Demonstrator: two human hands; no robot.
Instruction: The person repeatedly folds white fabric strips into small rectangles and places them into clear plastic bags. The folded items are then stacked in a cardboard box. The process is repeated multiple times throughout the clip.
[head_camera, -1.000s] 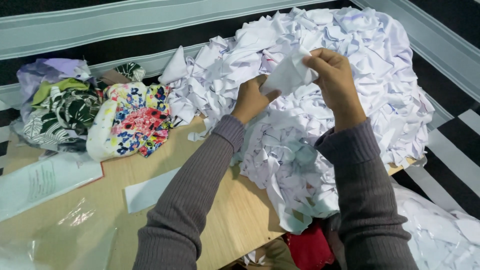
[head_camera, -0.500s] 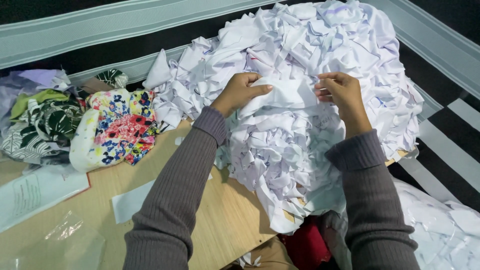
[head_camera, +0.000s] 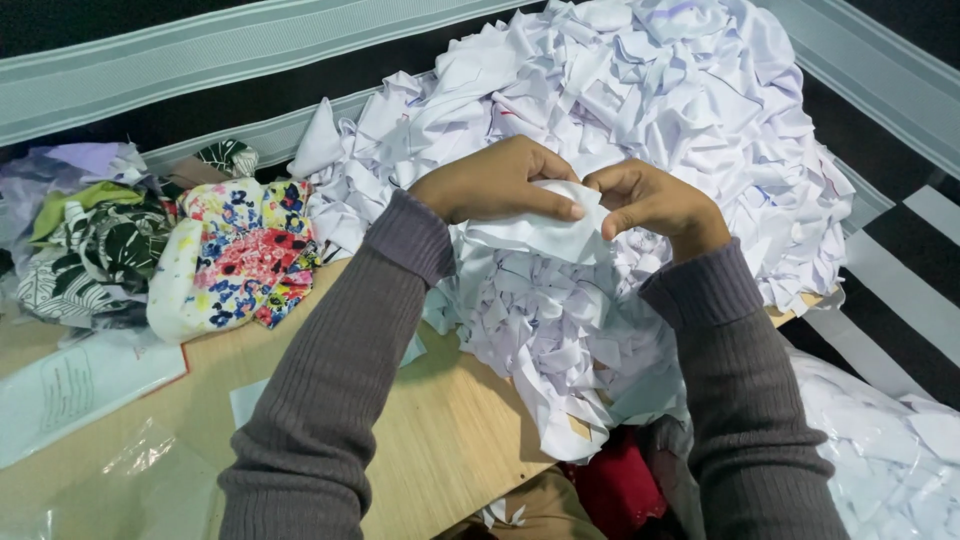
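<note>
Both hands, left hand (head_camera: 497, 183) and right hand (head_camera: 650, 200), pinch a white fabric piece (head_camera: 535, 230) lying crosswise, left-to-right.

A: Both hands meet over the heap of white fabric scraps (head_camera: 640, 130), and the left hand (head_camera: 495, 182) pins a white fabric piece (head_camera: 535, 232) from above.

B: The right hand (head_camera: 652, 200) has its grip pinched on that piece's edge, knuckles nearly touching the left.

A: Off to the left, floral print cloth (head_camera: 240, 250) lies bunched on the wooden tabletop (head_camera: 450, 430), beside leaf-print fabric (head_camera: 85, 250).
</note>
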